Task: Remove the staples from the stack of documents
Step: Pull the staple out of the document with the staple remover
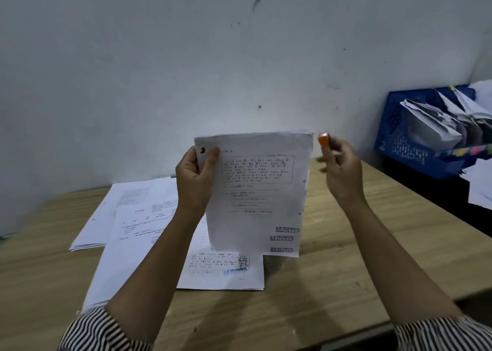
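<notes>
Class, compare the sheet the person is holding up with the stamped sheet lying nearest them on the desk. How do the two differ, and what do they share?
The held sheet stands upright in the air, pinched at its top corner by the left hand; the desk sheet lies flat on the desk, untouched. The held sheet shows three dark stamps; the desk sheet shows one blue stamp and a small drawing. Both are white printed pages stamped REJECTED.

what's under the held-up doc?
Below the held document, loose papers lie on the wooden table, one stamped in blue. Its lower edge hides part of them; any staple there can't be seen.
</notes>
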